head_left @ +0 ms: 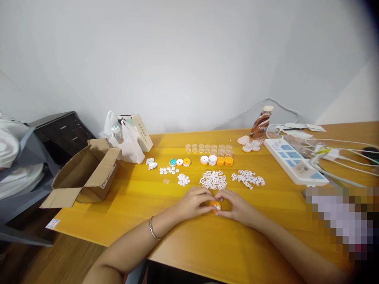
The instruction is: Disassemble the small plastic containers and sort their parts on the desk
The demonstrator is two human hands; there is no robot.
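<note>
Close to the near side of the table, my left hand (195, 204) and my right hand (237, 208) meet around a small orange round cap-like part (212, 203). A small white piece (217, 207) shows inside it. The fingers and thumbs of both hands are closed on its rim and partly hide it. Just beyond lie a pile of white openwork plastic pieces (213, 180) and a second pile of white linked-looking pieces (248, 178). To their left is a cluster of white round pieces (183, 180), with small white caps (168, 170) and tiny clear rings (166, 181).
Behind stand clear cups (201, 148), orange discs (228, 161), white discs (212, 158) and a teal disc (173, 162). Left: an open cardboard box (100, 183), a plastic bag (132, 146). Right: a bottle (261, 123), a power strip (293, 161), cables and a pixelated area.
</note>
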